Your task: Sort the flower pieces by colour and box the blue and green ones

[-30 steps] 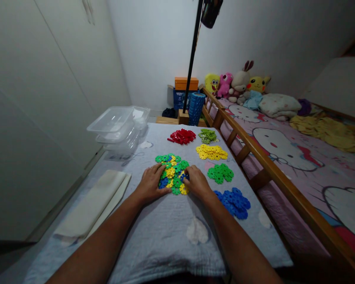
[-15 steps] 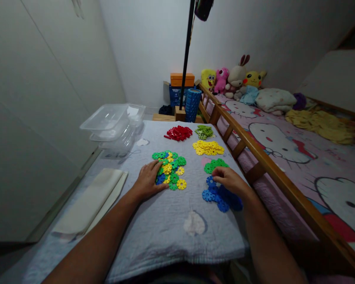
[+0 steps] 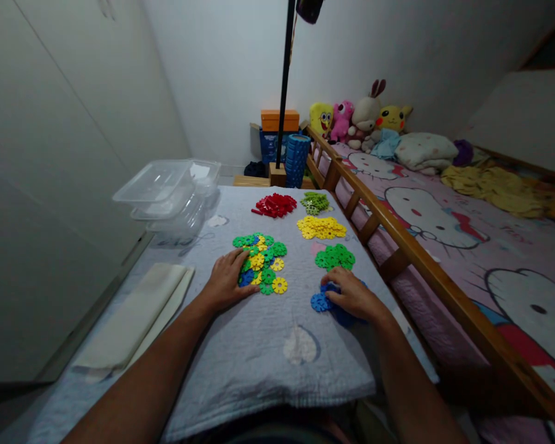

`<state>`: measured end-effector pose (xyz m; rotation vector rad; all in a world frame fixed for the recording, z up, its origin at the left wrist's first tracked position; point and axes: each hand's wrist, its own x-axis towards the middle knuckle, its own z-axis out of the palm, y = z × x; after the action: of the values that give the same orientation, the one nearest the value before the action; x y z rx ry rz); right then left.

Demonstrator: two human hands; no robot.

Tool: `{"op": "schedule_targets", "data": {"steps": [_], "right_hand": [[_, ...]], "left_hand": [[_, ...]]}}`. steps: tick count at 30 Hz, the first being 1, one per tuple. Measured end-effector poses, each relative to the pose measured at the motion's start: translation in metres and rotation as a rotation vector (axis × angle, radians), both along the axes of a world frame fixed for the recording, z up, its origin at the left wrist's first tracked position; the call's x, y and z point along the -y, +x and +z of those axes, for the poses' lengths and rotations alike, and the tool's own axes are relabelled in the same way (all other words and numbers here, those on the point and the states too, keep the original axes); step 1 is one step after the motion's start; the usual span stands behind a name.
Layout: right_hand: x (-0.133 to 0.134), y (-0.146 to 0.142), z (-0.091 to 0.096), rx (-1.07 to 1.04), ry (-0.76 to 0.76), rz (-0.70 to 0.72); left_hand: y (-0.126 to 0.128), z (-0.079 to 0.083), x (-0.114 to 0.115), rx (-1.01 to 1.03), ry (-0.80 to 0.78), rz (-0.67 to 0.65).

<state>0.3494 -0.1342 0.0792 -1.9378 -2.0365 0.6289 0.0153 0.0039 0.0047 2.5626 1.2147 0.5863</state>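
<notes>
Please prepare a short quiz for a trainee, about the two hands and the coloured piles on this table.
1. Open question: Which pile is under the right hand?
2. True or false: The left hand is touching the clear plastic boxes.
3. Fill the gap: Along the right side of the table, the yellow pile lies between the light green pile and the ____ pile.

Key:
1. The blue pile.
2. False; it is at the left edge of the mixed-colour pile.
3. Darker green.
</notes>
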Motion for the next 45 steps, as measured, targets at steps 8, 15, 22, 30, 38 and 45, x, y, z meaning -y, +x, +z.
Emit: {"op": "schedule_targets", "data": {"steps": [8, 15, 22, 30, 38, 45], "right_hand": [[0.017, -0.026, -0.009, 0.081, 0.018, 0.081], [0.028, -0.020, -0.007, 0.083, -0.012, 0.118], [0.031, -0.016, 0.000, 0.050, -0.008, 0.136], [-0.027, -0.051, 0.014, 0.051, 0.173, 0.176], [-0.127, -0.080, -0.006, 0.140, 0.140, 0.106], [-0.153, -0.079, -0.024, 0.150, 0.113, 0.100]], "left_hand": [[-0.001, -0.002, -0.001, -0.016, 0.026, -0.010], [0.000, -0.001, -0.001, -0.001, 0.013, 0.001], [0.001, 0.002, 0.001, 0.005, 0.014, 0.002], [0.001, -0.001, 0.002, 0.023, 0.018, 0.029], [0.002, 0.000, 0.002, 0.033, 0.018, 0.036], [0.002, 0.005, 0.004, 0.025, 0.008, 0.026]]}}
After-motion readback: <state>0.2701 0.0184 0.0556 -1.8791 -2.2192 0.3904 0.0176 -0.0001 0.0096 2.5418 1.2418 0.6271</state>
